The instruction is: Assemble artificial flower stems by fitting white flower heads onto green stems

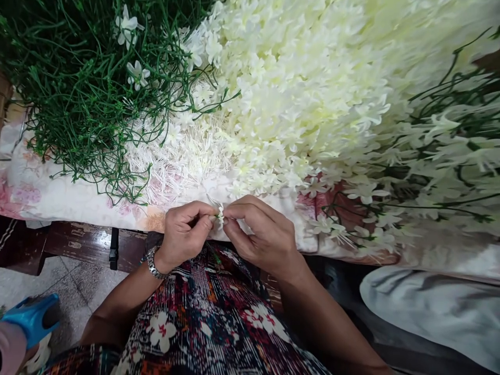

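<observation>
My left hand [183, 232] wears a metal watch and pinches the green tip of an artificial stem between thumb and fingertips. Against it, my right hand [265, 232] grips a small white artificial flower [221, 212], its fingers closed. The two hands almost meet at the table's near edge, and fingertips partly cover the flower. Just beyond them lie a heap of thin white stamens [167, 161] and a large pile of cream flower heads [289, 104]. A dense mass of green plastic stems [97, 83] sits at the upper left.
Flower sprays on green stems [441, 156] spread over the right side. A floral cloth [78, 192] covers the table. Pale grey fabric [429, 312] lies below its edge at right; a blue object [33, 317] shows at lower left.
</observation>
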Demonstrator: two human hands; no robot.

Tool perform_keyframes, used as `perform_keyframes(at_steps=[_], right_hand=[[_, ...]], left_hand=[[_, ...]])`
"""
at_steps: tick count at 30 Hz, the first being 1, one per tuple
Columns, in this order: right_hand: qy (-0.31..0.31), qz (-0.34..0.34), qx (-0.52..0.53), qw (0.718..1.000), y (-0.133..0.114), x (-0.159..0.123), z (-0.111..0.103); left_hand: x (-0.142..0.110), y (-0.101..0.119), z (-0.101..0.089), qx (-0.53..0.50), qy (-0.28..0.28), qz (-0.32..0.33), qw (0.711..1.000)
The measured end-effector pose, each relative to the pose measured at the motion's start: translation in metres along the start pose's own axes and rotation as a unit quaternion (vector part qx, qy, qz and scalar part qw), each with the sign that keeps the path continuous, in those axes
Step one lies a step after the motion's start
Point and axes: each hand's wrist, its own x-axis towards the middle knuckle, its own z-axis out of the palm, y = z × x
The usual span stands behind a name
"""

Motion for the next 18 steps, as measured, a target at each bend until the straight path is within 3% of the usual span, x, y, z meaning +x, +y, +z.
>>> perform_keyframes(at_steps=[7, 11, 14, 18], right_hand=[[-0.016, 0.009, 0.014, 1.000, 0.001, 0.002, -0.003], [-0.002, 0.046, 0.023, 0.999, -0.007, -0.003, -0.017], [-0.034, 0.055, 0.048, 0.997, -0.013, -0.010, -0.017], [-0.007, 0.032, 0.023, 0.999, -0.013, -0.016, -0.010]], left_hand=[[0.000, -0.002, 0.000, -0.053, 0.001, -0.030, 0.998], [0.000, -0.002, 0.003, -0.159, 0.089, -0.067, 0.981], [-0.001, 0.002, 0.007, -0.191, 0.151, -0.047, 0.969], [-0.005, 0.009, 0.009, -0.260, 0.133, -0.007, 0.956]])
